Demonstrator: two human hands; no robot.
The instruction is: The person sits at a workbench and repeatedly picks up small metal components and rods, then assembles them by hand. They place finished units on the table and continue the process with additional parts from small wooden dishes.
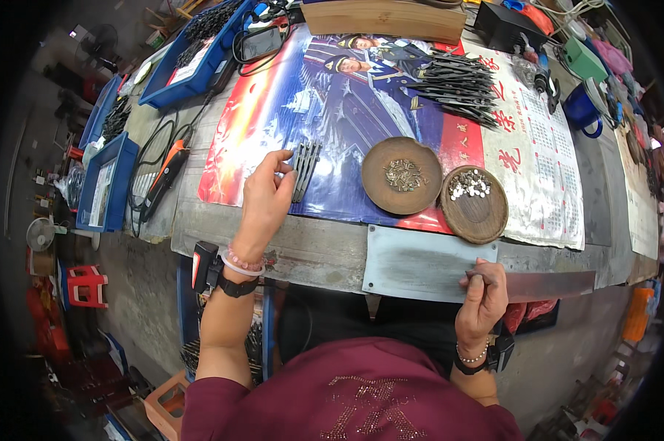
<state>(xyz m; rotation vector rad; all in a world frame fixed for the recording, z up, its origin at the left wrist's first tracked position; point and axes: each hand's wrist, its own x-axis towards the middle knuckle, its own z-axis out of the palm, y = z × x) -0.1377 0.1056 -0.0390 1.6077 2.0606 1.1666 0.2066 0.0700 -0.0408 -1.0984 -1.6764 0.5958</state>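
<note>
My left hand is beside a short row of slim dark metal pieces on the poster. Its thumb and fingers are apart, with nothing visible between them. Lower right, the fingers of my right hand are closed. A small dark tip pokes out of them, too little to name. That hand is over the right end of a pale metal plate at the table's front edge. Two round wooden dishes stand between the hands: one holds small brassy bits, the other small silvery pieces.
A larger pile of dark metal pieces lies at the back right. At left are blue bins and an orange-and-black corded tool. A wooden box stands at the back, a blue mug at far right.
</note>
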